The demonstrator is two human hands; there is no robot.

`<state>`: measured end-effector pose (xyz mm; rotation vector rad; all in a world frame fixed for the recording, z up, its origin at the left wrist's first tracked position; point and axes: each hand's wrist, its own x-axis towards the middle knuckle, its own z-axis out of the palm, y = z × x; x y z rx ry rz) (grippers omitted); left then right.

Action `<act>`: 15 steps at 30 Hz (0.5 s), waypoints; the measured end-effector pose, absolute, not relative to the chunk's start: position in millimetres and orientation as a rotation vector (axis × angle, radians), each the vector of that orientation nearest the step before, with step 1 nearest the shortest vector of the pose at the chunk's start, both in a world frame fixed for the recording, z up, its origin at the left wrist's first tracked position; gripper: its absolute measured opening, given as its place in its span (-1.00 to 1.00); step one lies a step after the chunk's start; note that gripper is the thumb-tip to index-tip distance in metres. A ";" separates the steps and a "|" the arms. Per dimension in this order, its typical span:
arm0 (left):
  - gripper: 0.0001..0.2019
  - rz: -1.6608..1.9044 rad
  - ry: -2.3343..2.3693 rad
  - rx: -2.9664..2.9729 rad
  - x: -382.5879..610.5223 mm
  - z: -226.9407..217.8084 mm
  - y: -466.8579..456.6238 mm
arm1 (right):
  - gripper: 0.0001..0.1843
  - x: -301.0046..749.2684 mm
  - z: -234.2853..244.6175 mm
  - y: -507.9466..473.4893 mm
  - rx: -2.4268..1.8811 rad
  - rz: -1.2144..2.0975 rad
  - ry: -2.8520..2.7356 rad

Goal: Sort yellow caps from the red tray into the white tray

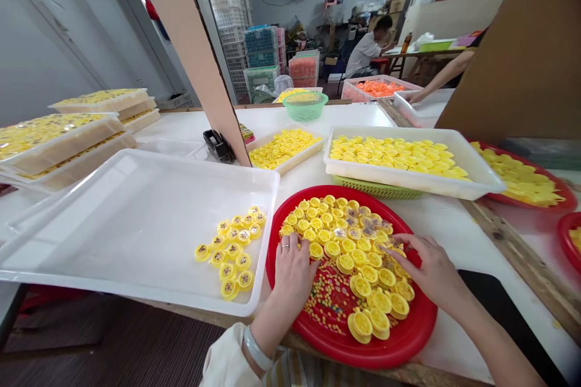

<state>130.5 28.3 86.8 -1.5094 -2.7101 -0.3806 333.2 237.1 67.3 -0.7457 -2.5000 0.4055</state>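
Note:
A round red tray (411, 338) holds many small yellow plastic cup-shaped pieces (362, 286), with clear discs (368, 233) lying among them toward the back right. Over the tray's left side is my left hand (293, 272), a ring on one finger, its fingers curled with thumb and index at a yellow piece (316, 250). My right hand (429, 266) reaches in from the right, thumb and fingertips close together over the pile; what lies between them is too small to make out. Left of it, a white tray (136, 211) carries several yellow pieces with printed faces (233, 250).
Behind stand a white tray of yellow pieces (408, 178) on a green basket (381, 187), and another filled tray (290, 160). A cardboard divider (204, 54) rises beside a black tape dispenser (218, 146). Stacked trays (63, 148) are at left; a black flat object (503, 314) lies right. Other people sit beyond.

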 end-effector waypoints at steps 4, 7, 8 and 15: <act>-0.73 -0.388 -2.711 -1.488 132.5 88.9 32.1 | -0.56 336.5 69.9 231.9 -0.725 0.397 -2.479; -0.73 -0.499 -2.656 -1.610 137.2 96.9 32.8 | -0.57 339.4 72.0 226.7 -0.713 0.358 -2.453; -0.72 -0.522 -2.632 -1.682 139.3 99.2 34.5 | -0.57 340.0 72.8 224.2 -0.715 0.346 -2.442; -0.70 -0.470 -2.528 -1.988 150.6 94.8 63.4 | -0.61 342.0 77.2 197.6 -0.749 0.378 -2.377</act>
